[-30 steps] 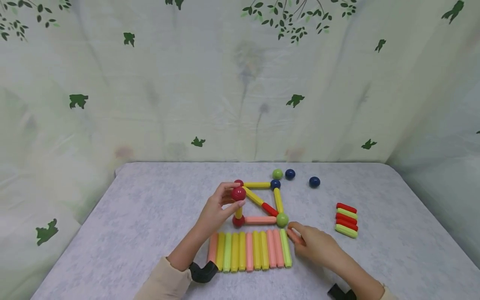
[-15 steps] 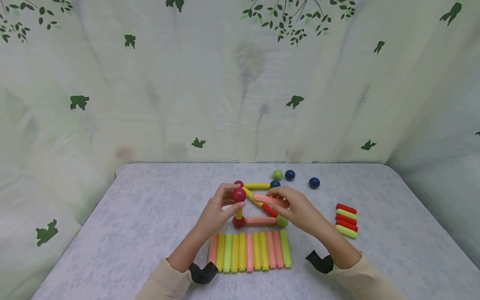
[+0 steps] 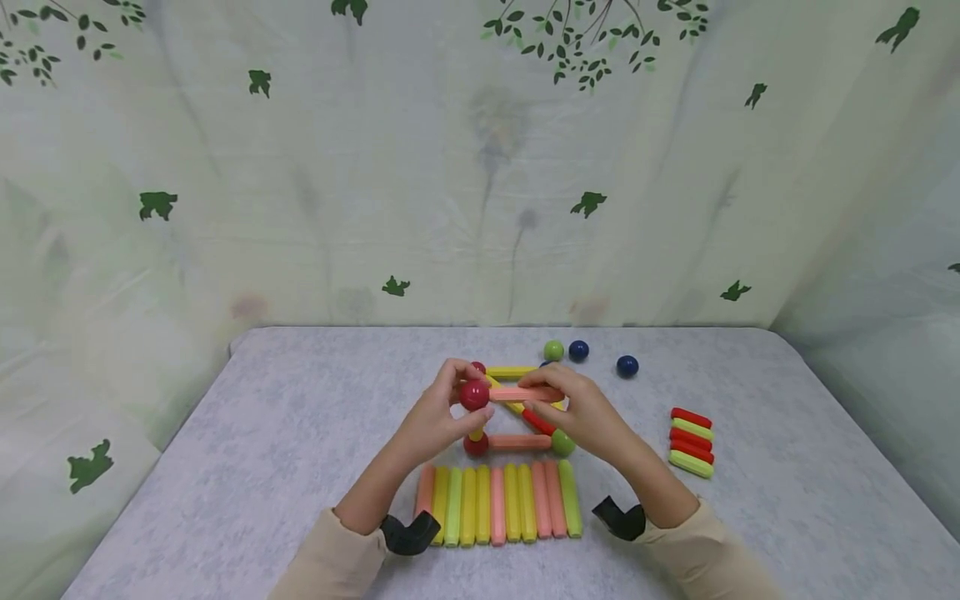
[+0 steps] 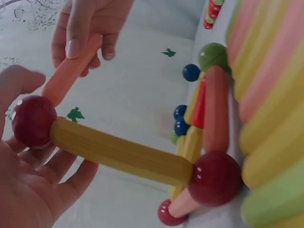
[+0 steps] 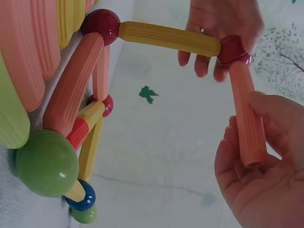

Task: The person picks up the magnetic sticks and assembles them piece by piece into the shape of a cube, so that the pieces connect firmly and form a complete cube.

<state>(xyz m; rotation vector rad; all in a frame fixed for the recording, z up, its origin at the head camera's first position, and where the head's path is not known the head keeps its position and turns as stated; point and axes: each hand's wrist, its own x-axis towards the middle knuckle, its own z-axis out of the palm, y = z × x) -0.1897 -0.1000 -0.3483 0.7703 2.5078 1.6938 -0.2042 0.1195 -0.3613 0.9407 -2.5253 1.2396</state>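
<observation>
Grey table [image 3: 300, 433] | left hand [image 3: 438, 417]: red ball [image 3: 474, 395] | right hand [image 3: 585, 412]: pink stick [image 3: 525, 393]

Two bare hands, cream long sleeves [image 3: 330, 567], black camera mounts [image 3: 408, 533] at both wrists

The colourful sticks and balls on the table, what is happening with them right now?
A person is building a frame from sticks and balls. The left hand holds a red ball on top of an upright yellow stick. The right hand pinches a pink stick with one end at that ball. Below lies a square base with a green ball at one corner. A row of spare sticks lies in front.
</observation>
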